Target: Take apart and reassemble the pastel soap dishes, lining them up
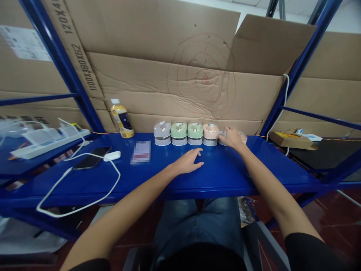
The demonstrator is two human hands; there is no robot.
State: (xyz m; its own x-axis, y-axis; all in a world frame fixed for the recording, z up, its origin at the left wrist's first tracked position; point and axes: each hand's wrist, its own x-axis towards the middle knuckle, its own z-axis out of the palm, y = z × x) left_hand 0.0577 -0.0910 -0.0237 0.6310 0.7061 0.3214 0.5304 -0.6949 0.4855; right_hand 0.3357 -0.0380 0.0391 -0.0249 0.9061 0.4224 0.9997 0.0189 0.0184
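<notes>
Several small rounded containers with clear bands stand side by side near the back of the blue table. From the left come a grey container [162,133], two green containers [179,133] [195,133] and a peach container [210,134]. My right hand [233,137] is at the right end of the row, its fingers curled over a container [222,139] that it mostly hides. Another pinkish container [243,137] shows partly behind that hand. My left hand [188,162] hovers low over the table in front of the green ones, fingers apart and nothing in it.
A yellow drink bottle [123,119] stands at the back left, with a blurred-out card [141,152] in front of it. Further left lie a phone [91,158], a white cable [115,184] and a power strip [50,142]. Cardboard [141,86] backs the blue table [220,177].
</notes>
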